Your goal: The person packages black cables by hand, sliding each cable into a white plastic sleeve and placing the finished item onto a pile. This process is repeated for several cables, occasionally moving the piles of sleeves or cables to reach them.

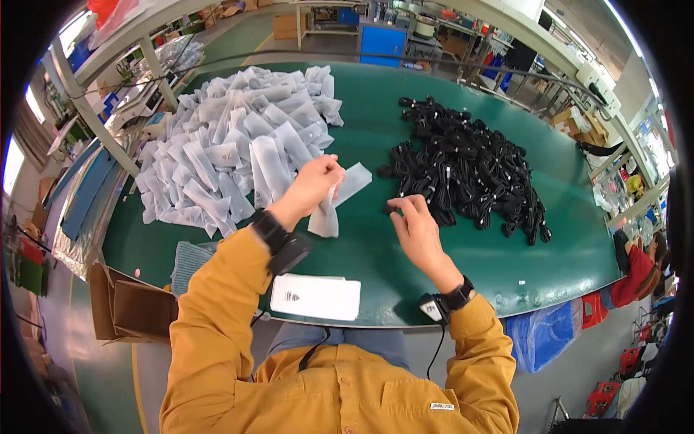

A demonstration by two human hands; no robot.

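- Head view: the left hand (318, 181) is raised over the green tabletop (376, 246), its fingers pinched shut on the upper end of a translucent white pouch (324, 217).
- The pouch hangs from that grip with its long axis close to upright in the picture, the lower end pointing toward the person and resting at or just above the tabletop; I cannot tell whether it touches.
- A second white pouch (353, 182) lies flat just to the right of the left hand, its long axis slanting up to the right.
- The right hand (416, 224) sits at the near edge of the heap of black cable bundles (470, 170), fingers curled narrowly on one black cable bundle (394, 207) at their tips; the bundle is mostly hidden, so its direction cannot be told.
- The two hands are near each other, with bare tabletop between them.
- The pile of white pouches (231, 145) spreads over the left half of the tabletop, behind and left of the left hand.
- A white box (316, 296) lies flat at the near tabletop edge, between the forearms.
- Both wrists carry dark bands with small devices.
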